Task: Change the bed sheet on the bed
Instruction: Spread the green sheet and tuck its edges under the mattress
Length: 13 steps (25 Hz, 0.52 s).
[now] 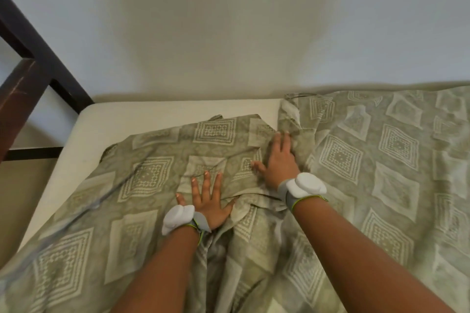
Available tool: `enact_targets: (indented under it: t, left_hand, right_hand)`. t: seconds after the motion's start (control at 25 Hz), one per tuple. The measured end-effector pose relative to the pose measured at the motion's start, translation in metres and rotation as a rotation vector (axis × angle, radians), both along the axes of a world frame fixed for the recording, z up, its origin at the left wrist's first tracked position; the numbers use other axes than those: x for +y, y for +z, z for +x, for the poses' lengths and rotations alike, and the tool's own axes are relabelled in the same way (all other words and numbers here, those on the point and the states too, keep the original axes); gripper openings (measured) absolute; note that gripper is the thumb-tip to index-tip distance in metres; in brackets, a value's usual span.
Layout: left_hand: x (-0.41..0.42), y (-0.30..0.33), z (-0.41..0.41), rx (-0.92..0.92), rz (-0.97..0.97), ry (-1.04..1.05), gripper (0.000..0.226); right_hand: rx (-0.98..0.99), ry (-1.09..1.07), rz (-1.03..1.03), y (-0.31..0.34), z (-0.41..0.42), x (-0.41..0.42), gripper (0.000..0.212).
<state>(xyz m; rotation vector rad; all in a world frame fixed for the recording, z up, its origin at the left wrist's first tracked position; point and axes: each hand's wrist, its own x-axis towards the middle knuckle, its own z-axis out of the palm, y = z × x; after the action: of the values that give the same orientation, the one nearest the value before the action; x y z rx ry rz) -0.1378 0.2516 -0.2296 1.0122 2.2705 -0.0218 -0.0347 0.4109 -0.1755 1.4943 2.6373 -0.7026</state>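
Note:
A grey-green bed sheet with pale diamond patterns lies rumpled across most of the white mattress. The far left corner and left strip of the mattress are bare. My left hand lies flat on the sheet with its fingers spread. Further out, my right hand rests on a raised fold of the sheet, fingers straight and pointing toward the wall. Both wrists carry white and grey bands.
A plain pale wall runs directly behind the bed. At the left stands a dark wooden bed frame with a post and slanted rail. Beige floor shows beside the mattress on the left.

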Motion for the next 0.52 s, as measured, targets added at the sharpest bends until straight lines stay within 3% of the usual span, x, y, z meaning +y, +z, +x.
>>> enact_targets:
  t: [0.08, 0.2, 0.28, 0.44, 0.52]
  left_hand:
    - [-0.001, -0.006, 0.004, 0.073, 0.014, 0.006, 0.094]
    - [0.001, -0.007, 0.003, 0.122, 0.043, -0.011, 0.099]
    - [0.004, -0.009, 0.005, 0.114, 0.049, -0.012, 0.108]
    - [0.002, -0.011, 0.006, 0.123, 0.060, -0.016, 0.133]
    - [-0.002, -0.007, 0.005, 0.086, 0.061, -0.018, 0.137]
  right_hand:
    - [-0.116, -0.093, -0.077, -0.011, 0.006, 0.018, 0.125]
    - [-0.174, -0.024, -0.093, -0.019, 0.003, 0.039, 0.131]
    - [-0.199, 0.001, -0.074, -0.022, -0.002, 0.040, 0.112]
    - [-0.069, 0.080, 0.151, -0.024, 0.003, 0.005, 0.034]
    - [0.129, 0.106, 0.261, -0.014, 0.012, -0.027, 0.026]
